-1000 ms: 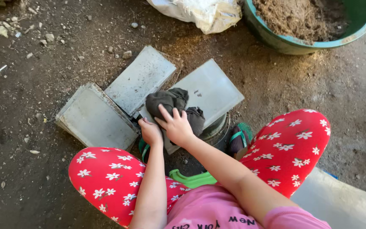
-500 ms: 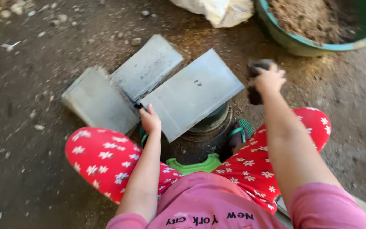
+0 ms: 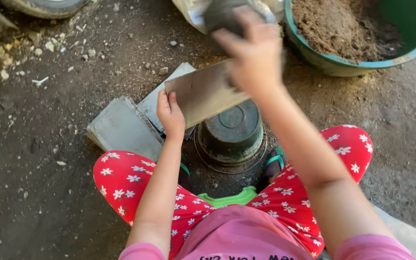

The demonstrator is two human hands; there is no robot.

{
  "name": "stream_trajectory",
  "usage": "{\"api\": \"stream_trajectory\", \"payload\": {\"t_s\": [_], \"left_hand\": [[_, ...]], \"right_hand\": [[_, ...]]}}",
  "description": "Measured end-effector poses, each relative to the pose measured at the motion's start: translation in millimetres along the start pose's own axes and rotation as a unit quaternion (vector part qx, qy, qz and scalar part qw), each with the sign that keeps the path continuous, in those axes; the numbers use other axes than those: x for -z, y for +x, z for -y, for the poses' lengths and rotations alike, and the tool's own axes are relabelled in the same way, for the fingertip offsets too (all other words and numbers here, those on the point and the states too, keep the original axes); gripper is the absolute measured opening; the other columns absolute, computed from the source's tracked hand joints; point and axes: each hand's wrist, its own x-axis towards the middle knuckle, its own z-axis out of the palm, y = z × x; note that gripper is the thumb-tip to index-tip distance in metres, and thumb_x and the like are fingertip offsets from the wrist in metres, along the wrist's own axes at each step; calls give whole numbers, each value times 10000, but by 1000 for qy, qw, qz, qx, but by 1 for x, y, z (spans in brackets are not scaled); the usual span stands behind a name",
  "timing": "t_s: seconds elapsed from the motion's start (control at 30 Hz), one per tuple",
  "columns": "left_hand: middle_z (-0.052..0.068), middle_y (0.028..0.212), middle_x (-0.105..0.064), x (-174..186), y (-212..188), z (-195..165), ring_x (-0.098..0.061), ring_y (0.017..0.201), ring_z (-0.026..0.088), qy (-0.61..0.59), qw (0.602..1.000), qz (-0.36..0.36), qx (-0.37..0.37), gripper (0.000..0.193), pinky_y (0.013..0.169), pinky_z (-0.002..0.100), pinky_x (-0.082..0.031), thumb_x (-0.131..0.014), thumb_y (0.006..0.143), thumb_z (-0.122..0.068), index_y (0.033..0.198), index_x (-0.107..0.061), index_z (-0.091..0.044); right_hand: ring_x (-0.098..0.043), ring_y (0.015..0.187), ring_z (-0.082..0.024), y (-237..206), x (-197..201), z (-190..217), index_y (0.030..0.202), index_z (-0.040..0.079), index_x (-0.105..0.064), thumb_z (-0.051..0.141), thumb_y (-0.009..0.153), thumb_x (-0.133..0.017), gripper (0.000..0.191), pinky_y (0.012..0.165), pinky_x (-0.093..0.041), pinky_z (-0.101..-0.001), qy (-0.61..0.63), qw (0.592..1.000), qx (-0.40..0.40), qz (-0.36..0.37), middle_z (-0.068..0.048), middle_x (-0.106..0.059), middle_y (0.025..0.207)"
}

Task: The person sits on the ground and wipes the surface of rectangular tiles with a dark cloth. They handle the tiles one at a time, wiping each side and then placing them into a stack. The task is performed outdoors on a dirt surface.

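Grey flat slab (image 3: 203,94) at frame centre, tilted, lifted off upturned dark pot (image 3: 232,126) just below at 6 o'clock. Left hand (image 3: 170,113) pinches slab's left edge at 9 o'clock. Right hand (image 3: 252,53), blurred, fingers wrapped over dark cloth wad (image 3: 222,14) at 12 o'clock. Green basin of soil (image 3: 362,33) at 2 o'clock. Two more slabs (image 3: 121,127) on dirt at 8 o'clock. Risk, judged: one-handed edge grip may slip; slab could drop onto pot or red-trousered legs (image 3: 121,180).
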Motion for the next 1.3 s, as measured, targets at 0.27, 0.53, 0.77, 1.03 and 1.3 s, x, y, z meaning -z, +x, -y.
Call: {"api": "stream_trajectory", "payload": {"t_s": [0.27, 0.53, 0.77, 1.03, 1.3], "left_hand": [[100, 995, -659, 21, -16, 26, -583, 893, 175, 65, 998, 6, -2, 104, 857, 302, -494, -547, 1078, -68, 1128, -598, 8], [57, 1010, -649, 52, -58, 80, -575, 922, 158, -11, 997, -6, 74, 132, 870, 293, -474, -531, 1059, -109, 1117, -599, -11], [36, 1064, -639, 58, -62, 77, -569, 990, 124, -36, 991, -27, 123, 152, 924, 280, -463, -520, 1086, -138, 1151, -590, -20], [0, 1013, -610, 60, -65, 78, -537, 938, 93, -68, 979, -49, 184, 130, 869, 263, -448, -528, 1096, -169, 1128, -591, -60], [24, 1057, -528, 19, -92, 82, -541, 1007, 153, -430, 866, -10, 254, 142, 956, 345, -503, -560, 1119, -163, 1050, -464, -84]], "right_hand": [[-480, 1231, -406, -41, -54, 72, 1198, 270, -780, 130, 810, -648, 432, 946, -422, -561, 45, 988, -78, 122, -85, -479, 1518], [-375, 1274, -502, -49, -73, -105, 1260, 361, -750, 130, 880, -593, 472, 997, -320, -710, -79, 915, -304, 252, -143, -450, 1474], [-562, 1159, -408, -51, -75, -129, 1254, 264, -762, 67, 873, -500, 502, 1048, -442, -457, 133, 861, -463, 165, -173, -622, 1298], [-482, 1303, -435, -146, -102, -61, 1282, 311, -715, 198, 889, -519, 454, 1129, -377, -527, 75, 773, -531, 339, -141, -525, 1437], [-489, 1147, -491, -38, -12, -116, 1012, 185, -776, 165, 826, -638, 232, 865, -455, -654, -130, 929, -293, 184, -182, -556, 1286]]}}
